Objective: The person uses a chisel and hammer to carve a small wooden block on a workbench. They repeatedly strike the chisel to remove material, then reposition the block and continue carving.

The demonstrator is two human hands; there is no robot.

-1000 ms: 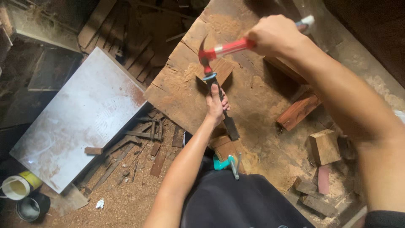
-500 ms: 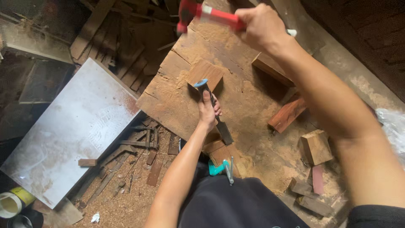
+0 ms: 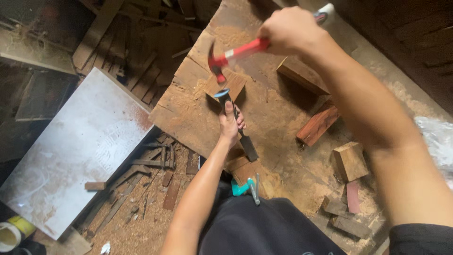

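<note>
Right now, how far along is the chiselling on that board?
Done: hard to tell; sawdust and offcut blocks lie on the plank, so some cutting has happened. In hand: the left hand holds the chisel, blade on a small wood piece; the right hand grips the red-handled hammer, head just above the chisel's butt. Left: the cut's depth is hidden.

pale sheet (image 3: 80, 151), reddish plank (image 3: 318, 123), wood block (image 3: 350, 160), tape roll (image 3: 9, 234)

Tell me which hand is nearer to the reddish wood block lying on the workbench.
Left. The left hand, gripping the chisel, sits just to the side of the reddish wood block, low over the bench. The right hand is raised farther off, holding the red hammer.
</note>
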